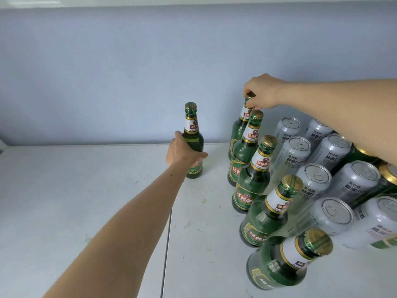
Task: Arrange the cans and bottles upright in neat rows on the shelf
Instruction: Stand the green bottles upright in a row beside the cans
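Left hand [182, 152] is gripping lone green glass beer bottle [193, 143] mid-body, upright on white shelf [86, 190] | right hand [261, 91] is pinching rear row bottle [241, 125] cap | glass likely heavy, slick, breakable; body grip is looking safest.

Green bottles [251, 175] upright in a row, silver cans [312, 183] beside, one bottle [193, 140] apart
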Tool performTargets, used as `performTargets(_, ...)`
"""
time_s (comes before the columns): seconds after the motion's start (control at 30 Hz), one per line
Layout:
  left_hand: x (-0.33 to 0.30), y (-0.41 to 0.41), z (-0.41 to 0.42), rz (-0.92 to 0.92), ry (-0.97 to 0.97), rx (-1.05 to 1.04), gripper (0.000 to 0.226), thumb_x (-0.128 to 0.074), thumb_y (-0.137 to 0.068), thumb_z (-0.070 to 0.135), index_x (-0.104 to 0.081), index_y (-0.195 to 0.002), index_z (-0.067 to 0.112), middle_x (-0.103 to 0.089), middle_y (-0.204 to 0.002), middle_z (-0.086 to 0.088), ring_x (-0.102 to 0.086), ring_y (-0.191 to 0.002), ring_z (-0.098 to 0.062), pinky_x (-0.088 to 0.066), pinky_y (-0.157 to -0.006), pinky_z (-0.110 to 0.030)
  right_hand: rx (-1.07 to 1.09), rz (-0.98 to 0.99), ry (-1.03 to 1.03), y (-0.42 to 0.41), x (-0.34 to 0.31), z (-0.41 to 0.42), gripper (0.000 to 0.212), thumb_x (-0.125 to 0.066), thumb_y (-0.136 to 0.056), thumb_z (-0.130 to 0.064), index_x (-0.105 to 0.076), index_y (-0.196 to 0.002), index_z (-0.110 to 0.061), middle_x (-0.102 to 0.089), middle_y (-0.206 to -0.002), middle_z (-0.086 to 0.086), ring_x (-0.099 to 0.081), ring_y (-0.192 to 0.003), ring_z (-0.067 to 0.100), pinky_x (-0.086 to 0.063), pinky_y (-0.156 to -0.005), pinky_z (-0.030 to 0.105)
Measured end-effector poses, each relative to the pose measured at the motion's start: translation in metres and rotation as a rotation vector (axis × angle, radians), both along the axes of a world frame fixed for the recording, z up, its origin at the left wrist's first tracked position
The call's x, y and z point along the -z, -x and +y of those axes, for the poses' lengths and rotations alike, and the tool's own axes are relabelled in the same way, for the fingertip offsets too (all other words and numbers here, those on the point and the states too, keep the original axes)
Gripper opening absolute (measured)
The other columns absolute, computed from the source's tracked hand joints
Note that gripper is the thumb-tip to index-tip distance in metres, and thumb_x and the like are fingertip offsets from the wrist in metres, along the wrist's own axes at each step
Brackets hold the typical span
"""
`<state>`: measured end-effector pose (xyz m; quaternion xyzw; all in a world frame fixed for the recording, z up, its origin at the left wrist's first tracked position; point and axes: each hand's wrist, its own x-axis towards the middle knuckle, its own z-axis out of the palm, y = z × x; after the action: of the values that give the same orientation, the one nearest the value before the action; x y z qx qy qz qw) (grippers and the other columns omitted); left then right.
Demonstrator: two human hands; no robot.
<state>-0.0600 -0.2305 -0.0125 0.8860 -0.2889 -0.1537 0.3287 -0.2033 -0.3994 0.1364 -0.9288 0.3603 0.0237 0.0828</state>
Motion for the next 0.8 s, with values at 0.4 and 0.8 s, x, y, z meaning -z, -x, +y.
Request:
performTargets(0.4,-0.007,-0.014,0.009,0.115,0.066,0.17,0.072,-0.083,-0.065,0.028,-0.039,-0.12,0.017,-0.057,-0.112,-0.004,-0.056,-0.103,-0.025,-0.055,-0.085,-0.043,-0.075,0.045,0.073,-0.001,-0.004,0.009,0.027,-0.058,-0.094,-0.014,-0.061,-0.119,-0.005,-0.06,-0.117,0.015,-0.049,-0.09,0.023,-0.043,-0.075,0.032)
performTargets(0.8,-0.013,-0.02,0.005,0.101,0.047,0.201,0.071,-0.084,-0.065,0.026,-0.04,-0.119,0.015,-0.056,-0.111,-0.005,-0.056,-0.103,-0.025,-0.055,-0.086,-0.044,-0.067,0.147,0.057,0.002,-0.014,0.024,0.04,-0.052,-0.096,-0.025,-0.048,-0.134,-0.013,-0.054,-0.126,0.013,-0.061,-0.104,0.035,-0.052,-0.087,0.041)
